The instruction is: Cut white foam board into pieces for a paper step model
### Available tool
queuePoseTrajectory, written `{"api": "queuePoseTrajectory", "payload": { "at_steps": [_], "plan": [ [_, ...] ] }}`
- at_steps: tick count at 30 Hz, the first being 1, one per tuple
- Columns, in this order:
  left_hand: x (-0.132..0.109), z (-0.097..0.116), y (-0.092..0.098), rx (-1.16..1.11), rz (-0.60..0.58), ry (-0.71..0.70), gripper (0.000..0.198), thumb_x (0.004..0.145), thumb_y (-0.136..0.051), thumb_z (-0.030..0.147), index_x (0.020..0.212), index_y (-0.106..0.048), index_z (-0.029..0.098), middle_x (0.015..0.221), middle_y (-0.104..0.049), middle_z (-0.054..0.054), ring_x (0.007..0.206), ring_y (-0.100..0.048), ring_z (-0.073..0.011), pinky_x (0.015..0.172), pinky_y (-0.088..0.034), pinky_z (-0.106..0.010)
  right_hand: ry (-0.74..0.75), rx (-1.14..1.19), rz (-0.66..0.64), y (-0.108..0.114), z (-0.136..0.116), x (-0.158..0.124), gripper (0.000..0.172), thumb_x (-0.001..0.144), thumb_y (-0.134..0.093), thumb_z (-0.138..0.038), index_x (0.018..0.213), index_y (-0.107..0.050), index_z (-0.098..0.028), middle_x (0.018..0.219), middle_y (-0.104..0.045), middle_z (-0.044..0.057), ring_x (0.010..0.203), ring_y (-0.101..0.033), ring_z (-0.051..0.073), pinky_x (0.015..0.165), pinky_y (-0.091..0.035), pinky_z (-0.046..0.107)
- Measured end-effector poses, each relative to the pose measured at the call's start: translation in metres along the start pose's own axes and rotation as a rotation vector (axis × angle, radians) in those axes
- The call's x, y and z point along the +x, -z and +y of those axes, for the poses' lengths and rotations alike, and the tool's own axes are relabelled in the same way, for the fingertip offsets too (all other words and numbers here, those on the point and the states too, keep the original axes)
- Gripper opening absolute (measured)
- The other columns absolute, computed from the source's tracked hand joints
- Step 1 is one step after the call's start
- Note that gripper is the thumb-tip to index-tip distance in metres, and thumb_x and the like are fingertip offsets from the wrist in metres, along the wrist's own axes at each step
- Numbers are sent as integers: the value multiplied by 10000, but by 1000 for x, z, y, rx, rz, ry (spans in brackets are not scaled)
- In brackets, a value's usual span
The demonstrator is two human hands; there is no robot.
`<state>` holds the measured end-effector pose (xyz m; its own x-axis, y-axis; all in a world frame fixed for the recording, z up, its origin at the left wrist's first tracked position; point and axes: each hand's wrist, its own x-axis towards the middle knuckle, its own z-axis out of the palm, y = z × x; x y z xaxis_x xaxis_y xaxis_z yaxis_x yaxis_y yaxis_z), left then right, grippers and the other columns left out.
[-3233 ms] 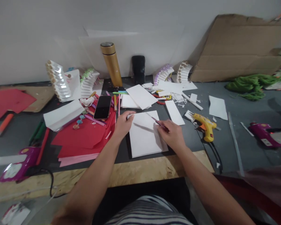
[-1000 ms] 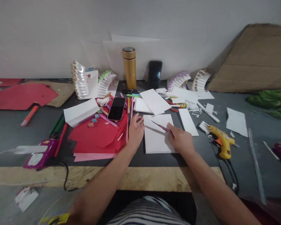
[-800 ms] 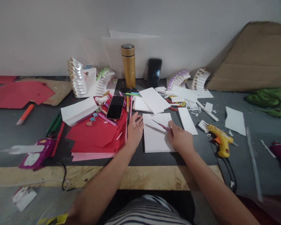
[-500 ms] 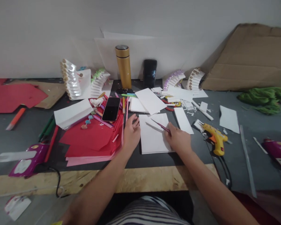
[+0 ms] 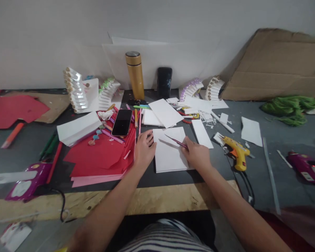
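A white foam sheet (image 5: 168, 154) lies flat on the dark mat in front of me. My left hand (image 5: 144, 150) rests at the sheet's left edge, fingers spread and flat on the surface. My right hand (image 5: 198, 155) is closed round a thin pink pencil (image 5: 175, 141), whose tip points up and left over the sheet. A stack of red and pink paper (image 5: 99, 159) lies just left of my left hand, with a black phone (image 5: 122, 122) on its far end.
A yellow glue gun (image 5: 235, 150) lies right of the sheet, purple glue guns at far left (image 5: 25, 178) and far right (image 5: 306, 166). A gold flask (image 5: 134, 75), white foam pieces, paper stair models (image 5: 77, 91), pens, cardboard (image 5: 275, 66) and green yarn (image 5: 291, 106) surround the work area.
Three seconds ago my left hand pressed on the sheet's top left corner; now it lies open beside the left edge. The right hand keeps the pencil over the sheet. The view has shifted slightly.
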<state>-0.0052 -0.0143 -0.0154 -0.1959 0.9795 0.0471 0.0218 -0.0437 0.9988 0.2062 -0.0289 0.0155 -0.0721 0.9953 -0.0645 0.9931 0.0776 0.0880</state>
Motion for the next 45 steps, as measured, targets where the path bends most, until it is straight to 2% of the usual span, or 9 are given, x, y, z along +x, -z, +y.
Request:
{"api": "queuePoseTrajectory", "payload": {
  "at_steps": [6,9,13,20,23,28,37,40,45],
  "plan": [
    [6,0,8,-14,-23,30,374,715,-635,42,1074,-604,146,1226,-599,-130,1201,-635,-280,963,-568,-426,0,-13,-11,4,-3,-2,478,1002,-359,-375,1399,-489,-143,1038,-746,121,829,-716,258,585,-369,305],
    [5,0,9,89,-45,-63,338,746,-622,59,1072,-637,145,1235,-591,-124,1164,-649,-249,962,-575,-407,-7,-6,-11,4,-4,-2,471,1003,-362,-373,1393,-492,-144,1026,-748,122,830,-716,260,588,-378,306],
    [2,1,10,337,-79,-203,345,803,-587,86,1127,-663,178,1268,-587,-102,1114,-650,-214,958,-586,-388,-9,6,-4,3,-3,-3,461,995,-376,-381,1373,-508,-152,1010,-750,115,834,-716,257,595,-379,300],
    [1,3,11,528,-97,-311,278,822,-606,109,1068,-706,189,1262,-626,-109,1119,-647,-248,1015,-544,-447,-5,24,6,2,-2,-2,473,985,-392,-376,1393,-491,-158,1032,-746,117,834,-713,249,596,-376,298],
    [1,3,11,535,-86,-327,290,820,-614,112,1080,-706,200,1253,-631,-105,1093,-658,-241,1017,-542,-447,1,19,4,3,-1,-3,464,981,-399,-370,1382,-500,-161,1015,-748,110,821,-713,248,588,-370,296],
    [4,-1,13,419,-100,-257,281,818,-643,166,1092,-704,180,1247,-618,-97,961,-696,-196,939,-593,-397,-1,17,7,3,-1,-3,465,987,-396,-378,1384,-497,-158,1010,-748,106,832,-716,259,591,-378,301],
    [7,-1,15,326,-101,-239,266,813,-644,179,1074,-700,171,1208,-610,-95,955,-686,-186,916,-598,-384,-15,17,-21,7,-4,-2,455,1000,-384,-362,1393,-478,-152,1044,-743,119,844,-718,251,618,-411,301],
    [5,3,14,410,-79,-301,274,837,-634,213,1105,-687,188,1209,-617,-104,1025,-662,-213,916,-585,-390,-13,18,-16,6,-4,-2,457,997,-384,-364,1390,-486,-152,1039,-744,120,842,-718,256,612,-409,303],
    [-2,11,7,539,-79,-379,322,874,-583,217,1187,-647,178,1284,-597,-133,1227,-570,-260,1079,-465,-453,-10,35,-3,4,-2,-2,459,988,-389,-365,1385,-501,-164,1048,-741,120,842,-711,253,602,-395,299]
  ]
}}
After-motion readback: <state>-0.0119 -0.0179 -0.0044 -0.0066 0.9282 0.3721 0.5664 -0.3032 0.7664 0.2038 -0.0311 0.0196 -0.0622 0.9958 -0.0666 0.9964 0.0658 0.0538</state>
